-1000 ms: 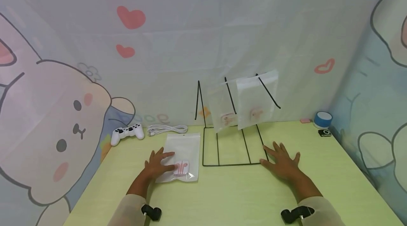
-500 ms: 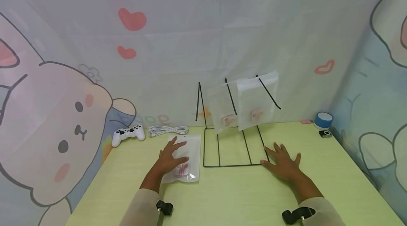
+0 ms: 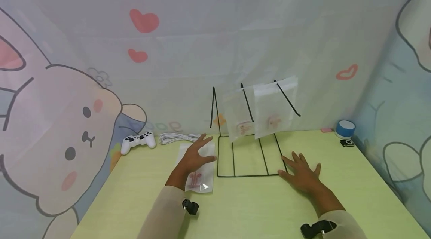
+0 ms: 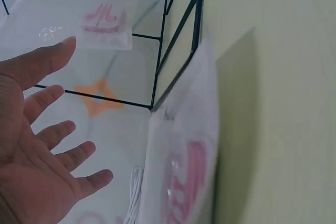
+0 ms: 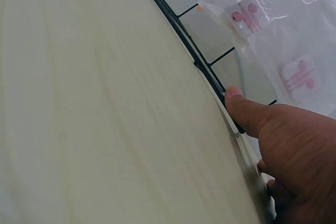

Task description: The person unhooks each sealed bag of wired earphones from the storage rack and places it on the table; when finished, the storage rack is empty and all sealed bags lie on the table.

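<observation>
My left hand point(image 3: 193, 158), empty with fingers spread, hovers over a clear plastic bag point(image 3: 206, 184) lying on the table, its upper part partly hidden beneath the hand. The bag holds a small white pack with pink earphones point(image 3: 194, 179). To the right stands a black wire display rack point(image 3: 243, 175) with three prongs. One bag point(image 3: 232, 106) hangs at the middle prong and another bag point(image 3: 276, 100) at the right one, each with a similar pack. The left prong point(image 3: 212, 108) is bare. My right hand point(image 3: 301, 173) rests with spread fingers against the base's right front corner.
Behind the flat bag lie a white game controller point(image 3: 138, 141) and a coiled white cable point(image 3: 178, 138). At the back right are a roll of blue tape point(image 3: 345, 129), a small black device point(image 3: 347, 143) and a pink block point(image 3: 326, 130). A printed curtain point(image 3: 188, 44) backs the table.
My left hand has lifted from the flat bag's left side and moved right and away from me over it. The right hand stays at the rack's corner. The view has shifted slightly.
</observation>
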Demonstrator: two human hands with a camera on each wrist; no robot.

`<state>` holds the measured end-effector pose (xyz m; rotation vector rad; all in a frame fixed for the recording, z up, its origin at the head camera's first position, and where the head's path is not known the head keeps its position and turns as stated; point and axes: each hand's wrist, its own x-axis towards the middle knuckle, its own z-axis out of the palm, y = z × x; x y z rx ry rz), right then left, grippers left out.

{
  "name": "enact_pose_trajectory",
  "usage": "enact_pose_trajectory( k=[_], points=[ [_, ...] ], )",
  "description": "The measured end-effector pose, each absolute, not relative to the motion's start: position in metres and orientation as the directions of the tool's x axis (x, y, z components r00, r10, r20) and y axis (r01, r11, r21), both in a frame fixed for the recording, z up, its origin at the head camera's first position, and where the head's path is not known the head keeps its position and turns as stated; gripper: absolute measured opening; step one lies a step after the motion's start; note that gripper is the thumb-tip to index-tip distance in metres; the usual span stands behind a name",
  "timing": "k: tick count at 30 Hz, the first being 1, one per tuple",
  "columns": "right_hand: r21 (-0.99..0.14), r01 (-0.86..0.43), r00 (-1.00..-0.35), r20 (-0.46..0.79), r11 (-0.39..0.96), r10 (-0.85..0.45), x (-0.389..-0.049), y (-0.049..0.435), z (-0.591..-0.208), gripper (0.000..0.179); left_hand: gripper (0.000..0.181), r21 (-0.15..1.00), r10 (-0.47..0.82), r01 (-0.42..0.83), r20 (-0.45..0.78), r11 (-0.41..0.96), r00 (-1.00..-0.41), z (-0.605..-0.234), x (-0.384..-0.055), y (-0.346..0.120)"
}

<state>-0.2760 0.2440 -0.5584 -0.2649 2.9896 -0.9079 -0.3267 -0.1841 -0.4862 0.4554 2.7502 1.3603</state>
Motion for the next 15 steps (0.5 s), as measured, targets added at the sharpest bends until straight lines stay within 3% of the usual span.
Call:
enact_pose_trajectory(
  k=[15],
  points=[
    [-0.566, -0.17, -0.984, 0.052, 0.807, -0.171, -0.275, 0.243, -0.556, 0.079, 0.082, 0.853, 0.372, 0.326, 0.171, 0.408, -0.912, -0.475, -0.353, -0.139]
  ],
)
